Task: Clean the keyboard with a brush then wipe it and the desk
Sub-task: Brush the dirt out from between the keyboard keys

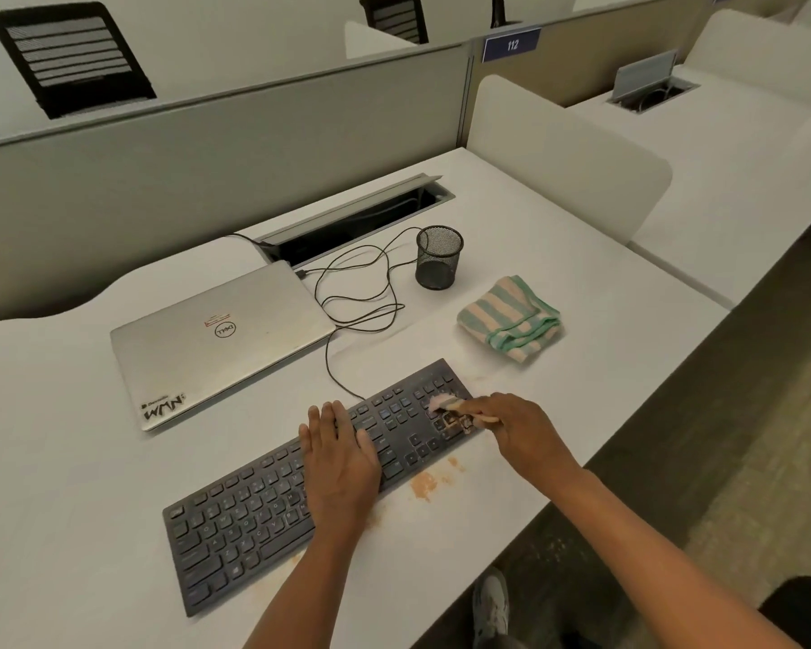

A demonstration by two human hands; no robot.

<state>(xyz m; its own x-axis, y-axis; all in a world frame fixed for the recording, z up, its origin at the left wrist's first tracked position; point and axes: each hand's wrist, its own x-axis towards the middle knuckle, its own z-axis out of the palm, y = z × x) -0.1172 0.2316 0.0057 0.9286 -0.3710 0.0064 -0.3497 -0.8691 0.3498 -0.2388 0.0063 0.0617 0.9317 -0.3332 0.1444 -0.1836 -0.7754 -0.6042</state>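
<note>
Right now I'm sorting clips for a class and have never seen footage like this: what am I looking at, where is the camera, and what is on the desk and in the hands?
There is no machine here. A person wears one wide camera on the head, looking down at their own two bare hands. The left hand lies flat on a black keyboard, steadying it. The right hand holds a small brush against the keys at the keyboard's right end. Orange dust lies on the white desk beside the keyboard. Farther back are a shut laptop, a striped cloth, a mesh cup and a looping cable.
</note>
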